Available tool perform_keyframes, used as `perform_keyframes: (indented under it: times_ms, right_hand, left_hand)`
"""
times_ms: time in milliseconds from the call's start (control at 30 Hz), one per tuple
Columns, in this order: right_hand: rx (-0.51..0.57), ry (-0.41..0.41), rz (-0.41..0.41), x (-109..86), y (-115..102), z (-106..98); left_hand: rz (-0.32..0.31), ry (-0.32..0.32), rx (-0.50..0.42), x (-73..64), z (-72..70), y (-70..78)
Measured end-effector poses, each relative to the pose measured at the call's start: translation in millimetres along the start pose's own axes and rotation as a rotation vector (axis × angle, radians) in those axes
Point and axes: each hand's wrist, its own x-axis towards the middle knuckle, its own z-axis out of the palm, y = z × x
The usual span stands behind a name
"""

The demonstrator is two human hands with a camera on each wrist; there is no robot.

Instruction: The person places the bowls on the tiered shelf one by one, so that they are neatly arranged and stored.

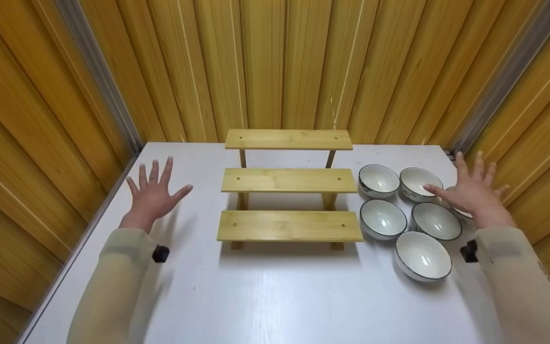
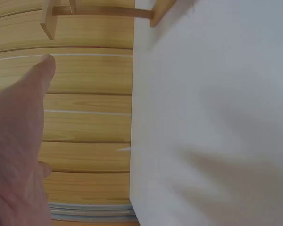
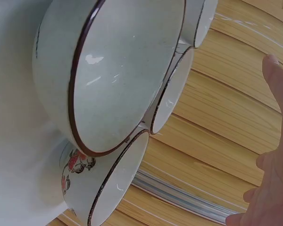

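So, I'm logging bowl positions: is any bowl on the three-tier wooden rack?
No, the dark-rimmed white bowls all stand on the white table, to the right of the three-tier wooden rack.

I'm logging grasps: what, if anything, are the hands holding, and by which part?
Nothing is held: the left hand and right hand are both spread open, fingers extended.

I face a back wall (image 1: 299, 62) of yellow-brown, wood-grained panels across the top of the frame. Similar panelling makes the left wall (image 1: 26, 119) and right wall (image 1: 542, 119). Grey corner posts (image 1: 100, 71) run down from upper left and upper right. Below me, light glares off a white table (image 1: 198, 306) at bottom centre.
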Motion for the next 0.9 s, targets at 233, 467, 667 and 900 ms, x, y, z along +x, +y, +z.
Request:
perform_keyframes:
  times_ms: [233,467,667,900]
  right_hand:
    - [0.153,0.013,0.026,-20.4,7,4]
    - [0.336,0.113,0.002,-54.8,15,13]
    - [0.488,0.1,0.036,-82.3,22,23]
    - [0.608,-0.094,0.154,-109.6,35,45]
  left_hand:
    - [-0.117,-0.14,-0.676,-11.3,27.1,21.3]
    - [-0.174,-0.216,-1.235,-31.5,59.7,40.1]
    - [-0.172,-0.266,-1.306,-42.6,81.3,44.6]
    - [-0.151,-0.324,-1.456,-49.2,94.0,46.4]
